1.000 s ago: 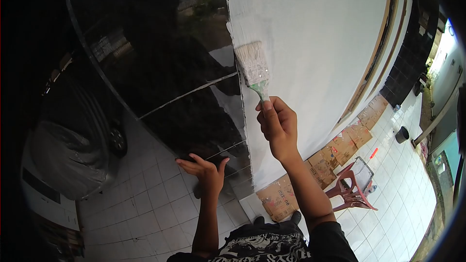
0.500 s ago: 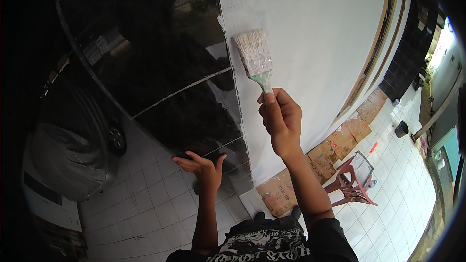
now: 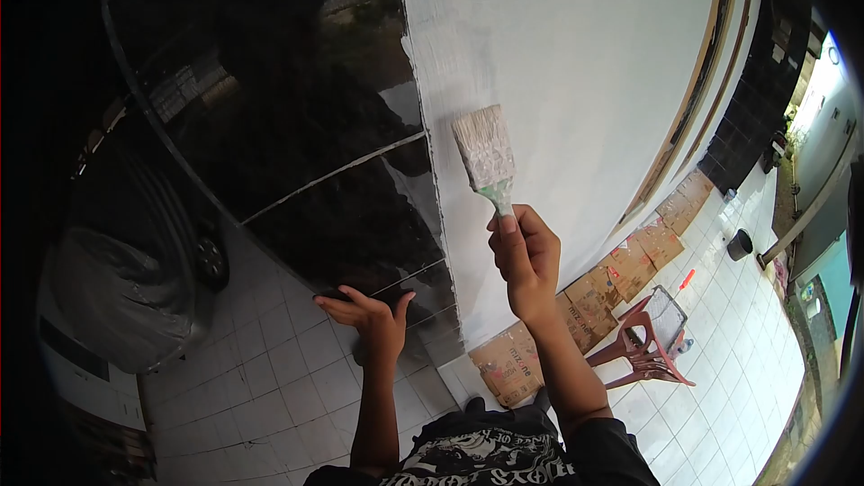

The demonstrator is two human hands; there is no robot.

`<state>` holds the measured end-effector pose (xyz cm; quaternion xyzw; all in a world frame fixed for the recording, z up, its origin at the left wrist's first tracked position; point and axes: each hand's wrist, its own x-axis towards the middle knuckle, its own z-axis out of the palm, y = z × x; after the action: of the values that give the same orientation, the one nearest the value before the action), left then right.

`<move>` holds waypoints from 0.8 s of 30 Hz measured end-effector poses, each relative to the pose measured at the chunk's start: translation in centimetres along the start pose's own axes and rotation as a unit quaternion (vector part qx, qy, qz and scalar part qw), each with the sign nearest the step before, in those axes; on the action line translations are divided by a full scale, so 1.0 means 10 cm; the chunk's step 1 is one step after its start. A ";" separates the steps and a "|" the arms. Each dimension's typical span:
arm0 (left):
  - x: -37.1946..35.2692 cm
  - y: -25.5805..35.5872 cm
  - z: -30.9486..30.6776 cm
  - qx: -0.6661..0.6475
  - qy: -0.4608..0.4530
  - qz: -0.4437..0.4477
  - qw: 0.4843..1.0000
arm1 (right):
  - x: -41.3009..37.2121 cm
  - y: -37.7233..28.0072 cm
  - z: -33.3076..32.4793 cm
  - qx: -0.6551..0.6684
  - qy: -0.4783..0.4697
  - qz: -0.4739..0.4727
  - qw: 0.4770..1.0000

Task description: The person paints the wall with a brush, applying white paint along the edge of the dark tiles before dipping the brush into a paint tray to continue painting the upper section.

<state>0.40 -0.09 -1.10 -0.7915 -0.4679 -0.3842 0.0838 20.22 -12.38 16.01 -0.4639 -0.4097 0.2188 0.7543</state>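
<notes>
My right hand (image 3: 528, 261) is closed round the handle of a paintbrush (image 3: 487, 148) whose wide bristles, crusted with pale paint, point up against the white wall (image 3: 576, 63). Beside the brush runs the uneven edge where the white meets glossy black tiles (image 3: 297, 117) with light joints. Lower down, my left hand (image 3: 367, 310) has its fingers spread at the lower edge of the black tiles, holding nothing.
Flattened cardboard (image 3: 508, 364) lies along the wall's foot. A reddish plastic chair (image 3: 643, 351) carries a paint tray (image 3: 667, 317). Farther off stand a dark bucket (image 3: 740, 245) and, at left, a covered vehicle (image 3: 117, 297). A wooden frame (image 3: 684, 117) is set in the wall.
My right hand and the paintbrush have moved down along the wall. My left hand stays by the tile edge, its fingers still spread.
</notes>
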 end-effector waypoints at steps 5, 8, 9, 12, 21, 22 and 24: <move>0.01 0.01 -0.01 0.010 -0.006 -0.012 1.000 | 0.56 -0.41 0.14 0.020 -0.018 -0.044 0.999; 0.01 0.01 -0.02 0.002 -0.002 0.002 1.000 | 0.63 -0.32 0.10 0.032 -0.035 -0.016 0.999; 0.01 0.01 -0.02 0.001 0.001 0.001 1.000 | 0.56 -0.25 0.06 0.031 -0.037 -0.019 0.999; -0.01 0.01 0.00 -0.001 -0.006 -0.008 1.000 | 0.30 -0.09 -0.08 0.069 -0.048 0.050 0.995; 0.01 0.03 -0.02 -0.008 -0.005 -0.011 1.000 | 0.53 -0.46 -0.03 0.013 -0.026 -0.021 0.999; 0.01 0.03 -0.01 -0.004 -0.005 -0.008 1.000 | 0.56 -0.46 -0.04 0.008 -0.032 -0.012 0.999; 0.00 0.02 -0.01 0.000 0.001 -0.008 1.000 | 0.50 -0.34 -0.07 0.000 -0.027 0.010 1.000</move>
<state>0.46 -0.23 -0.93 -0.7875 -0.4742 -0.3853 0.0812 23.49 -10.82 20.93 -0.4623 -0.4255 0.2390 0.7404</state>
